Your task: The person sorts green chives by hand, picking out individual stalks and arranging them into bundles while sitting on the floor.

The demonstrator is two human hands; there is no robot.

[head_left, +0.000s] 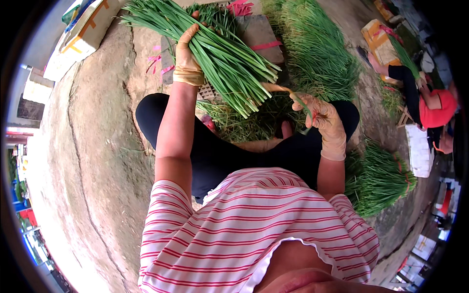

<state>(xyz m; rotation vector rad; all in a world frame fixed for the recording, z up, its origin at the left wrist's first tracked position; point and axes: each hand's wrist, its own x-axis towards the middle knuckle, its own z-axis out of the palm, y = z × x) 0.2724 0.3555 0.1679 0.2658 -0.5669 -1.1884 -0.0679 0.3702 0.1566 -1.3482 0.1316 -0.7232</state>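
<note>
My left hand [186,58], in a thin tan glove, is closed round a thick bunch of garlic chives [222,66]. The bunch slants across in front of me, its leafy tips at the upper left and its pale cut ends toward my right hand. Beside those ends my gloved right hand [326,124] is closed on a few loose chive leaves [308,112], partly yellowed and bent. Beneath the bunch, between my legs, lies a heap of loose green and dry trimmings [254,124]. Part of a low board [259,34] shows behind the bunch.
A large pile of chives [317,49] lies on the ground ahead to the right. Tied chive bundles [381,180] stand by my right side. Foam boxes [83,39] are at the far left. Another person in red [437,110] sits at the far right.
</note>
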